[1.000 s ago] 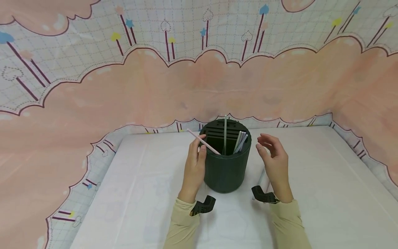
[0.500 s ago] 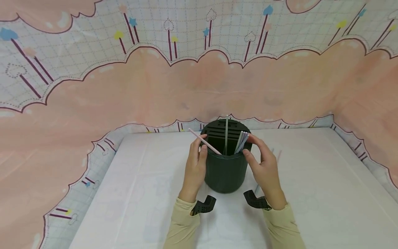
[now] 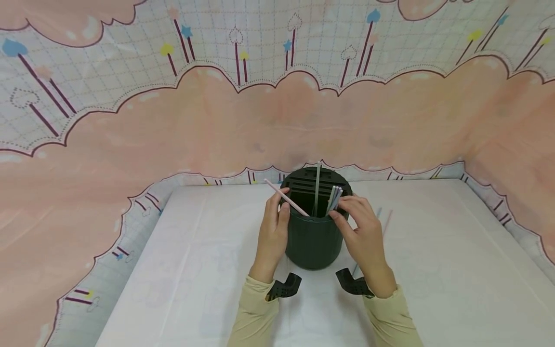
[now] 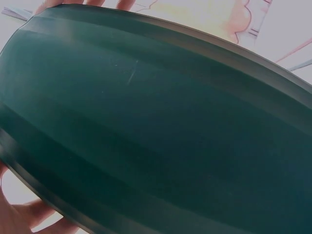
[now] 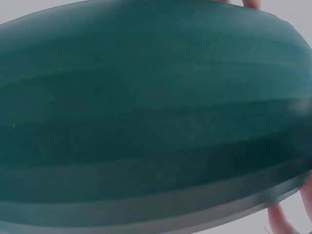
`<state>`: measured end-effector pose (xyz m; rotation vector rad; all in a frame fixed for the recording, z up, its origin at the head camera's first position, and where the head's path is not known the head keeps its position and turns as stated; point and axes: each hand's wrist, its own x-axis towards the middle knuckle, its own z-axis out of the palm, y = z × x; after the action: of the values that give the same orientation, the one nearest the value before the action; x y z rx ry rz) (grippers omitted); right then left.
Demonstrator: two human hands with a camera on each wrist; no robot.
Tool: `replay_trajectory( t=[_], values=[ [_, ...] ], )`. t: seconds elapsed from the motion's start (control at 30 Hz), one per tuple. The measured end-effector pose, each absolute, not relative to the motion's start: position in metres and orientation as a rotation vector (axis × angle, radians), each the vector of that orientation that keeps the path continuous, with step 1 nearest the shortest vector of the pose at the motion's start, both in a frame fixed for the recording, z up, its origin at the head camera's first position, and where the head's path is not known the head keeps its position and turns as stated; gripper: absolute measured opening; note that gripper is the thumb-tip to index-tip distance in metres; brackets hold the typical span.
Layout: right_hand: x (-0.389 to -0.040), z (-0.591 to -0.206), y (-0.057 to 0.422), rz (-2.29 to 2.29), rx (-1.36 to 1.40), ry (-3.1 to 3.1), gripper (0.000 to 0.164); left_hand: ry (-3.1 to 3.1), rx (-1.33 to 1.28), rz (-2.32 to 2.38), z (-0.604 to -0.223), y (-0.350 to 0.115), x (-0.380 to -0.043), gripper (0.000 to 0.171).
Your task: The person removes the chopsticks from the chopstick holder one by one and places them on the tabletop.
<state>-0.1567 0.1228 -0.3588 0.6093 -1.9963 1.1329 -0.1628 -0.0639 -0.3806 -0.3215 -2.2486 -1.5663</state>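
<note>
In the head view a dark green round container (image 3: 314,246) stands upright on the white table, slotted across its back top. My left hand (image 3: 273,233) grips its left side at the rim. One thin pink stick (image 3: 286,196) leans out over the rim beside those fingers. A pale green stick (image 3: 317,190) rises from the middle of the opening. My right hand (image 3: 366,236) is at the right rim, thumb and fingers pinching a bundle of pastel sticks (image 3: 335,197). The container's green wall (image 4: 156,112) fills most of the left wrist view, and its wall (image 5: 156,107) likewise the right wrist view.
Behind and right of my right hand, a loose pink stick (image 3: 388,222) and a blue stick (image 3: 379,212) lie on the white table (image 3: 208,270), partly hidden. A peach patterned cloth (image 3: 277,120) hangs behind the table and along its sides.
My right hand has come in from the right, first to the container's rim, then onto the stick bundle, whose tops now lean slightly further left. The left hand keeps its place.
</note>
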Motion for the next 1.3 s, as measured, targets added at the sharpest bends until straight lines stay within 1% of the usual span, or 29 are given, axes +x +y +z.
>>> replay_trajectory(
  t=[0.3,0.63,0.93,1.13,1.3],
  values=[
    [-0.151,-0.355,0.117,1.158,0.492,-1.922,0.017,-2.253,-0.325,-1.549,-0.382,-0.064,-0.163,0.039],
    [-0.142,-0.345,0.112,1.286,0.384,-1.806,0.015,-2.25,-0.336,-1.559,-0.383,-0.066,-0.162,0.039],
    [-0.123,-0.32,0.112,1.432,0.353,-1.687,0.018,-2.261,-0.341,-1.566,-0.383,-0.066,-0.16,0.04],
    [-0.114,-0.306,0.12,1.638,0.334,-1.354,0.014,-2.256,-0.34,-1.575,-0.382,-0.067,-0.159,0.038],
    [-0.121,-0.306,0.141,1.82,0.331,-1.021,0.017,-2.269,-0.309,-1.608,-0.359,-0.064,-0.145,0.037]
  ],
)
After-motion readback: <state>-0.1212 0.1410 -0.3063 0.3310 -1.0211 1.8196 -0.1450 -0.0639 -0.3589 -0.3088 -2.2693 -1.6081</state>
